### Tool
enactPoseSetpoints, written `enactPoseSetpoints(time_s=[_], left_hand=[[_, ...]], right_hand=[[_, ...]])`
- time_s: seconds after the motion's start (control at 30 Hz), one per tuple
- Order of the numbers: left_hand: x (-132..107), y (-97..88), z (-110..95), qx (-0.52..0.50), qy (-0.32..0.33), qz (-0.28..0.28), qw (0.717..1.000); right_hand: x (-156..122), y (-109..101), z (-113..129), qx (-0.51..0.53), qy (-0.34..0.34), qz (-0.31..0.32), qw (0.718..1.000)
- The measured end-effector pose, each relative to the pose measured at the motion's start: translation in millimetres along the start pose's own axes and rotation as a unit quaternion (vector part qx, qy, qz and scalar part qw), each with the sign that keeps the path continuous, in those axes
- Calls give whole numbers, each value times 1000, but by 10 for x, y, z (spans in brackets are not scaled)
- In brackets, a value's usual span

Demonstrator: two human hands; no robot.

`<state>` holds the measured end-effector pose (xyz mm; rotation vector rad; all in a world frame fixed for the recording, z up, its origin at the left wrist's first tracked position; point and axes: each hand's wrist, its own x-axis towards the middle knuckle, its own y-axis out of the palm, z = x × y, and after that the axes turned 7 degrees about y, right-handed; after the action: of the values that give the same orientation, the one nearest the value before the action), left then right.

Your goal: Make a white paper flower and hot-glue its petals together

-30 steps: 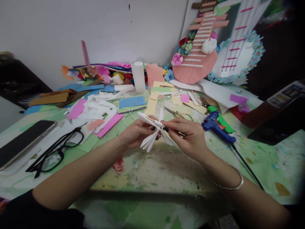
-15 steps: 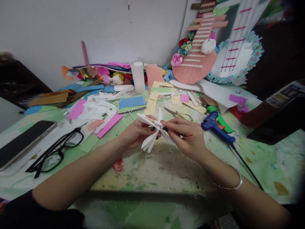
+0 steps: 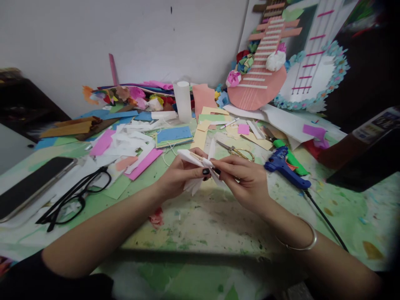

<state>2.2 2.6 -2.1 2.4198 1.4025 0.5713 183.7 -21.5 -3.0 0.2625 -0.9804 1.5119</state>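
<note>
Both hands meet over the middle of the paint-stained table (image 3: 218, 225). My left hand (image 3: 179, 175) pinches a folded white paper piece (image 3: 193, 160) at its centre, thumb on top. From the right, my right hand (image 3: 246, 179) grips the same white paper with its fingertips, a silver bangle on that wrist. The paper fans out above and below the fingers; its lower folds are partly hidden behind my left thumb.
Black glasses (image 3: 75, 196) and a phone (image 3: 31, 185) lie at the left. A blue glue gun (image 3: 286, 166) with its cord and scissors (image 3: 236, 151) sit right of the hands. Coloured paper scraps (image 3: 134, 141), a white roll (image 3: 183, 100) and a paper guitar (image 3: 259, 79) fill the back.
The white paper has been pressed closer together between the fingers, and its lower folds show less. Both hands stay in about the same place.
</note>
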Motion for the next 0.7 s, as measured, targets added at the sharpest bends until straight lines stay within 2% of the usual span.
enactPoseSetpoints(time_s=[0.2, 0.33, 0.47, 0.7], left_hand=[[-46, 31, 14, 107, 132, 5, 985], [-80, 36, -26, 197, 181, -4, 964], [-90, 51, -49, 207, 188, -10, 960], [-72, 43, -3, 143, 154, -6, 978]], right_hand=[[-23, 32, 23, 102, 43, 8, 994], [-28, 45, 33, 149, 54, 12, 987], [-36, 50, 38, 151, 57, 10, 987], [-42, 52, 39, 143, 67, -6, 988]])
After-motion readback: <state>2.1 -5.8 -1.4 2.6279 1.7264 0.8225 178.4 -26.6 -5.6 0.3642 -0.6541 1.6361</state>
